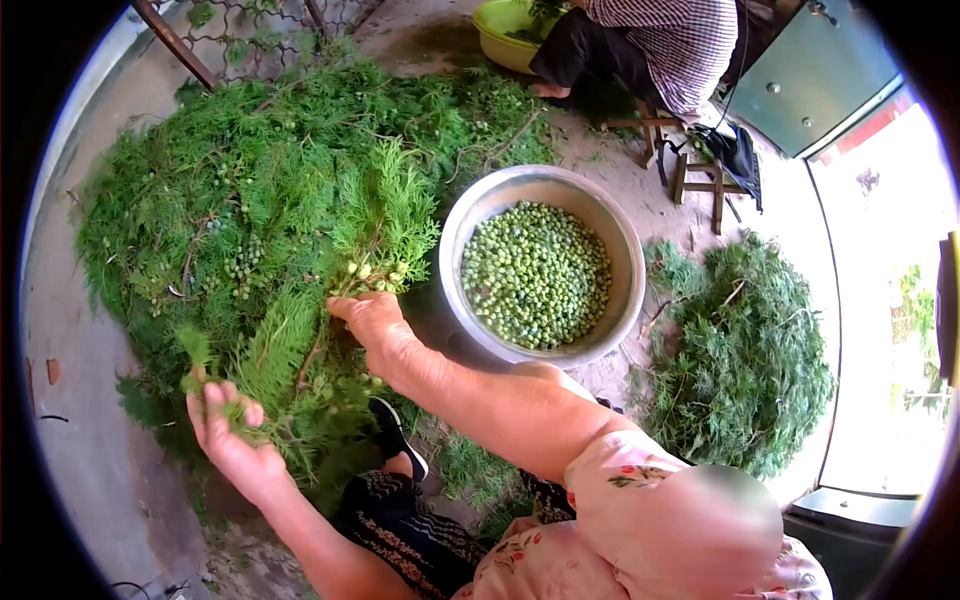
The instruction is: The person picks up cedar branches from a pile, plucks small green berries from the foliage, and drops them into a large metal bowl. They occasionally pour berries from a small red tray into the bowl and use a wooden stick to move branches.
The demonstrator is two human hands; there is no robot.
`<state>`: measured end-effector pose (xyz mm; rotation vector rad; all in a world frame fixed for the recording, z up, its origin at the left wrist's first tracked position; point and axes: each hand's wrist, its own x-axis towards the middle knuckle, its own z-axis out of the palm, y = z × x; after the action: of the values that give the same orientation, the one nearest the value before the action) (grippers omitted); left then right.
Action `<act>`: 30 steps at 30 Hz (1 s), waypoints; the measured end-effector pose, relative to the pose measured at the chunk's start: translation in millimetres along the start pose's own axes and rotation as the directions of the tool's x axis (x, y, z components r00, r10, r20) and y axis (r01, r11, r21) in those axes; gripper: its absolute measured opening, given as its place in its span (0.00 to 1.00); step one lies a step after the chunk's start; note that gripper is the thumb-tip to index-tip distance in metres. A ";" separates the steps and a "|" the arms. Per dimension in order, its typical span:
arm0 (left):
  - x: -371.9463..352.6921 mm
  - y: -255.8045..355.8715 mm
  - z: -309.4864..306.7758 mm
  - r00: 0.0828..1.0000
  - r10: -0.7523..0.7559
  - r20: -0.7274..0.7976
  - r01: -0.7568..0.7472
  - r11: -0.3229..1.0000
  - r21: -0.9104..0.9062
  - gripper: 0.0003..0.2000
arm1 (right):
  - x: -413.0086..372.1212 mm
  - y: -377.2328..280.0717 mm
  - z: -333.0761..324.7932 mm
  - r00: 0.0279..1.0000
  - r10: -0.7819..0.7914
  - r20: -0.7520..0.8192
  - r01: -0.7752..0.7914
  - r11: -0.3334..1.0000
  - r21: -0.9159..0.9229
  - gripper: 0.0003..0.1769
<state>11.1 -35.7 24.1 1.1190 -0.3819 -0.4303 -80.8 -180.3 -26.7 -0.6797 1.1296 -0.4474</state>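
My left hand [235, 432] is at the lower left, its fingers curled round feathery green cypress sprigs, slightly blurred. My right hand [375, 325] reaches to the near edge of a big heap of cut cypress branches [230, 170]. Its thumb and fingers are closed on a leafy cypress branch [312, 355], though the exact grip is partly hidden. Pale green cones [375, 270] cluster just beyond those fingers. To the right of this hand stands a wide metal basin [636, 262], holding many small round green cones [538, 275].
A second pile of cypress branches [745, 360] lies right of the basin. At the top, another person [665, 45] sits beside a yellow-green tub [500, 40]. Wooden stools [700, 185] stand near them. My shoe [398, 435] is below the heap.
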 end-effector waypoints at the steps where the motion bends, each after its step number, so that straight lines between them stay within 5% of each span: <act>1: -8.2 8.2 26.9 0.926 0.146 -0.348 0.013 0.909 0.416 0.19 | -0.3 -0.2 4.0 1.000 -0.025 -0.015 0.024 0.998 -0.063 0.14; 3: -4.8 -5.6 2.5 0.925 0.268 -0.268 -0.101 0.857 0.506 0.23 | -6.8 -6.6 0.2 0.999 -0.005 0.048 0.007 0.999 -0.043 0.14; 5: -3.9 -7.5 10.5 0.717 0.690 0.100 -0.336 0.216 0.917 0.22 | 10.0 12.6 -1.7 0.992 -0.125 0.013 0.124 0.989 0.081 0.11; 7: -19.4 12.0 36.3 0.550 0.730 0.407 -0.232 -0.334 0.914 0.21 | 14.8 8.8 -6.5 0.997 -0.069 -0.037 0.072 0.994 0.087 0.09; 9: -33.1 -10.1 31.0 0.432 0.774 0.463 -0.688 -0.049 0.724 0.16 | 12.3 -2.8 -12.4 1.000 0.005 -0.011 -0.003 0.980 0.201 0.10; 11: -50.9 -17.2 51.3 0.367 0.541 0.756 -0.875 -0.075 0.479 0.11 | 47.7 21.1 -32.1 0.996 0.000 0.093 -0.049 0.844 0.534 0.11; 13: -53.0 -29.0 67.4 0.534 0.353 0.768 -0.838 0.339 0.427 0.12 | 39.7 2.1 -27.3 0.993 -0.097 -0.068 0.106 0.985 0.134 0.13; 14: -51.7 -38.9 66.7 0.590 0.252 0.767 -0.794 0.354 0.494 0.13 | 27.3 -11.2 -27.4 0.992 -0.099 -0.076 0.102 0.994 0.039 0.15; 15: -49.3 -50.0 61.9 0.643 0.148 0.751 -0.743 0.359 0.565 0.14 | 31.5 -7.4 -36.5 0.960 -0.281 0.009 0.279 0.945 -0.174 0.16; 17: -46.3 -46.5 59.8 0.667 0.111 0.736 -0.737 0.240 0.632 0.15 | 9.8 -27.5 -31.5 0.996 -0.085 0.020 0.079 0.974 0.211 0.17; 20: -39.3 -38.1 61.3 0.806 0.240 0.541 -0.591 0.264 0.763 0.18 | 19.3 -29.9 -31.0 0.994 -0.087 -0.067 0.098 0.979 0.180 0.08; 23: -33.6 -42.8 48.1 0.815 0.104 0.570 -0.564 -0.083 0.822 0.18 | 2.1 -31.2 -24.6 0.997 -0.082 -0.007 0.082 0.983 0.164 0.10; 25: -27.3 -43.1 44.2 0.864 -0.128 0.487 -0.503 -0.188 0.844 0.18 | 10.4 -17.6 -27.3 0.991 -0.132 0.007 0.131 0.990 0.049 0.18; 30: -28.5 -33.4 39.1 0.817 -0.141 0.559 -0.577 -0.205 0.791 0.24 | 8.2 -6.9 -19.9 0.976 -0.219 -0.009 0.219 0.973 0.067 0.19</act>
<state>-37.4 -63.7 6.4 2.5038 -1.6402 0.1309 -96.1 -195.9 -32.7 -0.7477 1.0400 -0.6710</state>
